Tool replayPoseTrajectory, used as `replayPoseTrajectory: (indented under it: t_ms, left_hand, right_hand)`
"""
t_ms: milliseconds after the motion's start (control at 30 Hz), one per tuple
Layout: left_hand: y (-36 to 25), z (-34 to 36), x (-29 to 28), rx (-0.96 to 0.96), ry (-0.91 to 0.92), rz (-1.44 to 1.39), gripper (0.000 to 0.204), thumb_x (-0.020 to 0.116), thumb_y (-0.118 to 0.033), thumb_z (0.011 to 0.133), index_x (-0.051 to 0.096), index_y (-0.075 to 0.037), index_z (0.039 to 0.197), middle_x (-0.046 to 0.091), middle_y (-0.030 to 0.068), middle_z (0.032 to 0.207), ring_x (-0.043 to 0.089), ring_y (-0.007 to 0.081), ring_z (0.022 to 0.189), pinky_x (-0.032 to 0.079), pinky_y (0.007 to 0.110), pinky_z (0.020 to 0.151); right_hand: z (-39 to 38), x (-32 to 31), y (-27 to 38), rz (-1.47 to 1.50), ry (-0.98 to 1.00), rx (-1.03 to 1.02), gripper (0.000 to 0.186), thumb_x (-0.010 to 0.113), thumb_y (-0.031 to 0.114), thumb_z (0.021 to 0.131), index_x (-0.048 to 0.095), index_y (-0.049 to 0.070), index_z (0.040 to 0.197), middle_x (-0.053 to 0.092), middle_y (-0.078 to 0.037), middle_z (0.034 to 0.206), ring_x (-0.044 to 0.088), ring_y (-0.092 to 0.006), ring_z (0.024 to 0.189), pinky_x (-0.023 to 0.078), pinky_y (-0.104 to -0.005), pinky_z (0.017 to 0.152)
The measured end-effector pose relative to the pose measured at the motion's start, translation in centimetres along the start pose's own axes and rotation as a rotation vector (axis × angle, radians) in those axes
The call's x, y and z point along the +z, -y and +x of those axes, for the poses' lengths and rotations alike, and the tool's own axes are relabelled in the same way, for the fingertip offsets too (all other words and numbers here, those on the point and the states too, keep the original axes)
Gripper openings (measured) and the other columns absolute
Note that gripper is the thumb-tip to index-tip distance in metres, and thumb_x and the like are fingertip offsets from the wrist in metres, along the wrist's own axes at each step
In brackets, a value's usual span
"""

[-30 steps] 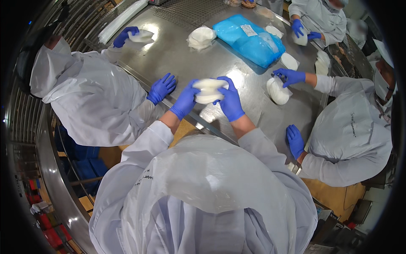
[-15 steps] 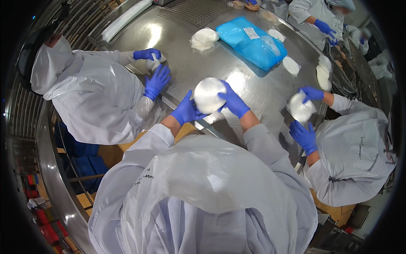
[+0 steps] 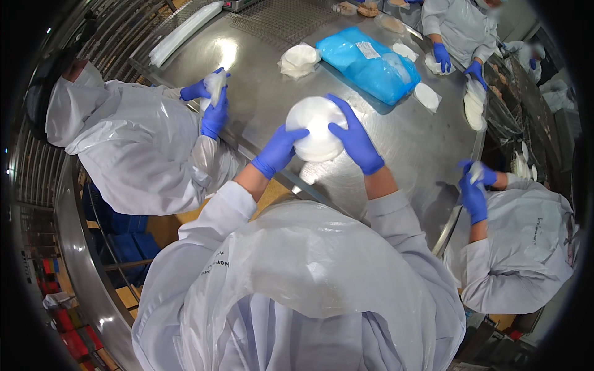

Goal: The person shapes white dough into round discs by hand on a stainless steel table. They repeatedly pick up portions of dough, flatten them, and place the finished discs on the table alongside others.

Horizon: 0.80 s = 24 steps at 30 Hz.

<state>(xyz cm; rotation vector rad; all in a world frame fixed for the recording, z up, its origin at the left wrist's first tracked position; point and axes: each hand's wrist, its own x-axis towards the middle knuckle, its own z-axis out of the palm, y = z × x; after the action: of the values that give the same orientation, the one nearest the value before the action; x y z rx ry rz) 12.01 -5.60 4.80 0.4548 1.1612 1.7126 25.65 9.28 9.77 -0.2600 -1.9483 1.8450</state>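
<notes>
Between my blue-gloved hands is a stack of thin white rounds (image 3: 317, 130), held over the near edge of the steel table (image 3: 266, 102). My left hand (image 3: 281, 147) grips its left side with the thumb on top. On the right side, my right hand (image 3: 357, 139) has the thumb over the upper face and fingers at the far rim. Layered edges show at the bottom of the stack. Whether the rounds are dough or paper, I cannot tell. Farther off lie another pile of white rounds (image 3: 299, 60) and a blue plastic bag (image 3: 365, 65) with a white label.
Left of me a co-worker (image 3: 139, 145) handles white rounds, and another (image 3: 520, 241) does so at my right. A third person (image 3: 461, 31) reaches to rounds at the far right. A wire rack (image 3: 275, 21) and a long white roll (image 3: 185, 34) lie at the back.
The stack has shifted slightly right, and both my hands now have thumbs on its top. The right co-worker's hands have drawn back from the table; the far person has reached to the rounds.
</notes>
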Motion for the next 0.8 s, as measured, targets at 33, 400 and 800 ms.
replayPoseTrajectory:
  t_ms: [33, 400, 800]
  left_hand:
    - [0.4, 0.0, 0.1, -0.011, 0.001, -0.126, 0.043, 0.054, -0.019, 0.092, 0.047, -0.008, 0.133, 0.054, 0.007, 0.124, 0.054, 0.0216, 0.114, 0.046, 0.032, 0.094]
    - [2.1, 1.3, -4.0, -0.164, -0.168, 0.027, 0.04, 0.054, -0.027, 0.094, 0.05, -0.011, 0.129, 0.057, 0.0079, 0.115, 0.059, 0.018, 0.094, 0.049, 0.03, 0.08]
    - [1.9, 1.0, -2.9, 0.104, -0.011, 0.181, 0.031, 0.048, -0.018, 0.092, 0.051, -0.014, 0.122, 0.056, 0.0038, 0.114, 0.055, 0.0154, 0.1, 0.047, 0.028, 0.081]
  right_hand:
    - [-0.1, -0.2, 2.7, 0.2, 0.199, 0.118, 0.043, 0.052, 0.002, 0.085, 0.051, 0.004, 0.128, 0.051, -0.014, 0.13, 0.045, -0.0237, 0.125, 0.038, -0.0327, 0.103]
    - [5.2, -4.2, -18.4, -0.854, 0.183, 0.15, 0.018, 0.047, 0.005, 0.081, 0.063, 0.012, 0.083, 0.061, -0.012, 0.087, 0.058, -0.0268, 0.075, 0.051, -0.0362, 0.073]
    - [-0.3, 2.0, -1.5, 0.396, -0.076, 0.221, 0.035, 0.045, -0.003, 0.077, 0.06, 0.008, 0.107, 0.054, -0.012, 0.121, 0.058, -0.0213, 0.104, 0.049, -0.0269, 0.085]
